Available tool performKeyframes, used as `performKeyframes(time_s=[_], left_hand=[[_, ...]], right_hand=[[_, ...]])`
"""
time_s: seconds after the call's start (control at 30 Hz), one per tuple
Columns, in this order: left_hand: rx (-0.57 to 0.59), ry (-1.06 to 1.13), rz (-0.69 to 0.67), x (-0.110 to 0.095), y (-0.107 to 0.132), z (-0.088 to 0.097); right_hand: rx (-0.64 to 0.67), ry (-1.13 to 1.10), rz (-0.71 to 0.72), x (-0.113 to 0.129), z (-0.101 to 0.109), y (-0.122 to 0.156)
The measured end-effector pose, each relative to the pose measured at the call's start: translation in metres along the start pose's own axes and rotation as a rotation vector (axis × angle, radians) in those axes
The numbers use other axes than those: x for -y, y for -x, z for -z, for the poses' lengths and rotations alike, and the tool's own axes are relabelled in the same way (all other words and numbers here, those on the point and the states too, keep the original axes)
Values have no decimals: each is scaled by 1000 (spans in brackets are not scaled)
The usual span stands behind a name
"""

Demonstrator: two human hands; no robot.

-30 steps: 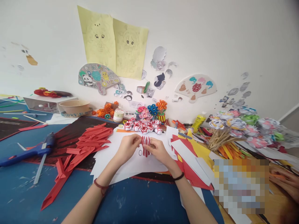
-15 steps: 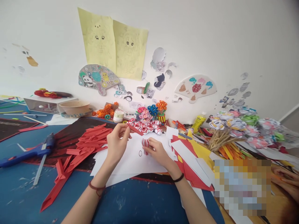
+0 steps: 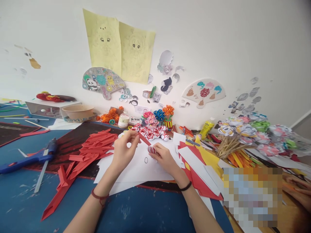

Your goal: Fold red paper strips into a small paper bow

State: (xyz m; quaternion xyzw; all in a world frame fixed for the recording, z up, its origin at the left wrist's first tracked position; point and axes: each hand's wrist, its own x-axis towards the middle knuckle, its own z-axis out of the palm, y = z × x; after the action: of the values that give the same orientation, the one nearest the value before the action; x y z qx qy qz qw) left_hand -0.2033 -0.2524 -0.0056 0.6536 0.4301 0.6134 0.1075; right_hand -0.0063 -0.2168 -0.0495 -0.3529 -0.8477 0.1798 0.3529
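Note:
My left hand [image 3: 125, 149] pinches one end of a folded red paper strip [image 3: 144, 139] over the white sheets. The strip's other end meets a small red-and-white striped paper roll [image 3: 152, 149], which my right hand [image 3: 164, 157] grips between thumb and fingers. Whether strip and roll are joined I cannot tell. Beneath both hands lie white paper sheets [image 3: 131, 171], one with a small drawn oval. Just beyond them sit several red-and-white paper flowers [image 3: 153, 132]. Left of my left hand, a heap of folded red strips [image 3: 97, 145] covers a dark mat.
A blue glue gun [image 3: 45, 155] rests at left, near a bowl [image 3: 78, 112]. To the right are red paper sheets [image 3: 194, 171], a yellow bottle [image 3: 207, 128] and a bunch of paper flowers on sticks [image 3: 227, 145]. Another person's hand [image 3: 297, 189] shows at the right edge.
The red strip has come down to the striped roll, and its free end now touches or overlaps it. The roll has tipped from upright to slanted. My left hand has shifted slightly right.

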Motion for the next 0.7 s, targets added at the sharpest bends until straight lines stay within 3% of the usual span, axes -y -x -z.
performKeyframes(time_s=[0.7], left_hand=[[-22,-74,-36,0,2,0]], right_hand=[[-8,83,24,-3,0,0]])
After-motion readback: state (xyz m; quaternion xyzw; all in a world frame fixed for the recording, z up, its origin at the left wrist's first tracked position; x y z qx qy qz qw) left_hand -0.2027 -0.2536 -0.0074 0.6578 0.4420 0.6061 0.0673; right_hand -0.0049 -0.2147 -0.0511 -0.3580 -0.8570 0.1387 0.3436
